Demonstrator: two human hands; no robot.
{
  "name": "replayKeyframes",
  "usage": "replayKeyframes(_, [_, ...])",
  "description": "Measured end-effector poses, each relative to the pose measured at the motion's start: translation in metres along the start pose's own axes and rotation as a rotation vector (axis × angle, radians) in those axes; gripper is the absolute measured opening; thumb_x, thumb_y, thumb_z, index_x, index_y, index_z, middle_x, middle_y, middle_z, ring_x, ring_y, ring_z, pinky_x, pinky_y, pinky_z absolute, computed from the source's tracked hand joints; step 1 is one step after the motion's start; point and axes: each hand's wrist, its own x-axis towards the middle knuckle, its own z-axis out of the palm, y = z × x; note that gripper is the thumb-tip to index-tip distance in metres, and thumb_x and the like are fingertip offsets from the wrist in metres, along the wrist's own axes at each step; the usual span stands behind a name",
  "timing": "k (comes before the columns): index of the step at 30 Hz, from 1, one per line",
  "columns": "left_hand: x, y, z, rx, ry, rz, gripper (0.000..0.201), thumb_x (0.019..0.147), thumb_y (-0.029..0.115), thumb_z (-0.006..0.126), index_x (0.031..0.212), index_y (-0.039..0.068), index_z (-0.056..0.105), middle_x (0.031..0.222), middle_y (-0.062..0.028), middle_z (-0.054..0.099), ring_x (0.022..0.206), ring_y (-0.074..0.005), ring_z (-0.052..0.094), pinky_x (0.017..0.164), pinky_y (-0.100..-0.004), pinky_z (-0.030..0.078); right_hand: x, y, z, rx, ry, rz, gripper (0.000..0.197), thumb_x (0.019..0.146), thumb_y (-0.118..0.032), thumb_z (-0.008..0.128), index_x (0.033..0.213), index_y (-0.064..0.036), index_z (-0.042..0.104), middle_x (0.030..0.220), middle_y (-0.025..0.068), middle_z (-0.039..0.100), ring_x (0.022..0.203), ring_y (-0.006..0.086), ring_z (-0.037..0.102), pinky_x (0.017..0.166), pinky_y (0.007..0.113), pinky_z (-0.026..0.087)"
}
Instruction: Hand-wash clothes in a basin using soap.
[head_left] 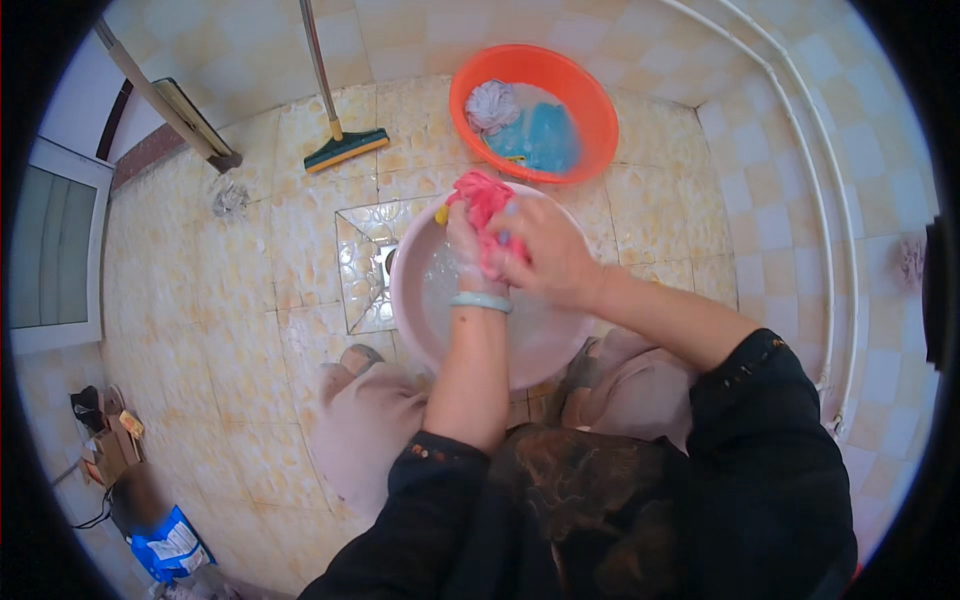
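Note:
A bright pink wet cloth (484,197) is bunched between my hands above a pale pink basin (408,318) of cloudy water. My left hand (468,250) is closed round the cloth from the left; a pale green bangle (481,301) circles that wrist. From the right, my right hand (552,252) presses on the same cloth with curled fingers, slightly smeared by motion. Something small and yellow (441,214) shows at the cloth's left edge; I cannot make out what it is.
Just beyond stands an orange basin (602,130) holding a blue cloth (545,138) and a whitish ruffled bundle (491,106). A floor brush (346,150) leans far left of it. A floor drain (388,268) lies left of the pink basin. White pipes (822,220) run along the right wall.

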Motion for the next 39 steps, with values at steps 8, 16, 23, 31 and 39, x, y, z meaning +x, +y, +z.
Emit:
replayKeyframes(8, [-0.014,-0.012,0.048,-0.151,-0.017,-0.12,0.039,0.095,0.037,0.043,0.119,0.008,0.054,0.119,-0.0097,0.058,0.111,-0.0262,0.055,0.096,-0.0442,0.045,0.056,0.076,0.027,-0.456,-0.297,0.107,0.021,0.081,-0.025,0.063,0.097,-0.0109,0.062,0.092,0.0144,0.058,0.084,0.0305,0.056,0.077,0.039,0.045])
replayKeyframes(16, [-0.041,0.016,0.089,-0.171,-0.104,-0.124,0.04,0.096,0.037,0.042,0.119,0.006,0.054,0.121,-0.0122,0.058,0.113,-0.0284,0.055,0.099,-0.0447,0.044,0.035,0.099,0.004,1.566,0.276,0.919,0.045,0.092,-0.041,0.055,0.122,-0.0074,0.053,0.112,0.0093,0.062,0.107,0.0221,0.058,0.096,0.039,0.046])
replayKeyframes(23, [-0.035,0.015,0.082,-0.227,-0.162,-0.159,0.039,0.097,0.036,0.043,0.118,0.004,0.055,0.12,-0.0119,0.059,0.112,-0.027,0.056,0.101,-0.042,0.042,0.007,0.053,0.034,1.65,0.251,0.554,0.039,0.093,-0.037,0.056,0.122,-0.01,0.053,0.117,0.0047,0.059,0.107,0.0173,0.057,0.096,0.032,0.046])
replayKeyframes(31, [-0.037,0.016,0.069,0.051,-0.039,-0.226,0.059,0.095,0.052,0.04,0.135,0.008,0.042,0.134,-0.0122,0.048,0.125,-0.0281,0.046,0.105,-0.0481,0.037,0.021,0.129,-0.002,1.163,0.335,0.66,0.035,0.086,-0.023,0.063,0.115,-0.0042,0.057,0.109,0.0048,0.064,0.096,0.0207,0.063,0.085,0.036,0.051])
replayKeyframes(39, [-0.036,0.018,0.051,-0.235,-0.206,-0.352,0.09,0.084,0.076,0.033,0.145,0.01,0.025,0.144,-0.0148,0.035,0.13,-0.0376,0.037,0.106,-0.0537,0.031,0.041,0.026,-0.032,0.039,-0.077,-0.23,0.024,0.075,-0.013,0.066,0.097,-0.0066,0.06,0.091,0.009,0.06,0.083,0.0252,0.06,0.072,0.037,0.05])
